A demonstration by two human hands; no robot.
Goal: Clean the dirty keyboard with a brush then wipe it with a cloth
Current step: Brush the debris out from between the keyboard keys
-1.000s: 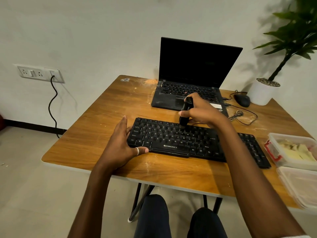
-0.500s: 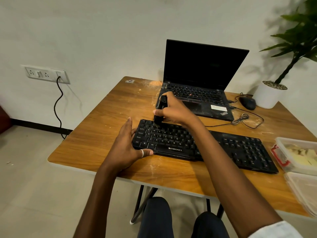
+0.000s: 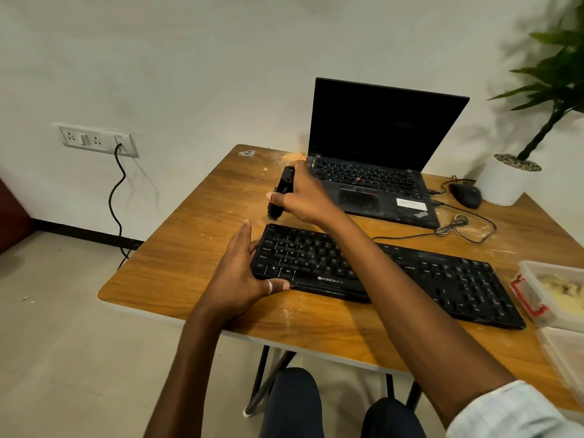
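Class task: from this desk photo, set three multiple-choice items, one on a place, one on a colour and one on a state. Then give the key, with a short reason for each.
1. Where is the brush?
A. In a drawer
B. In the right hand, above the table just past the keyboard's far left corner
C. Standing in a cup

2. What colour is the plant pot?
A. Red
B. Black
C. White

3. What state is the laptop in?
A. Lid open, screen dark
B. Lid shut
C. Lid open, screen lit

Key:
1 B, because the right hand grips the brush beside that corner.
2 C, because the pot is plain white.
3 A, because the raised screen is black.
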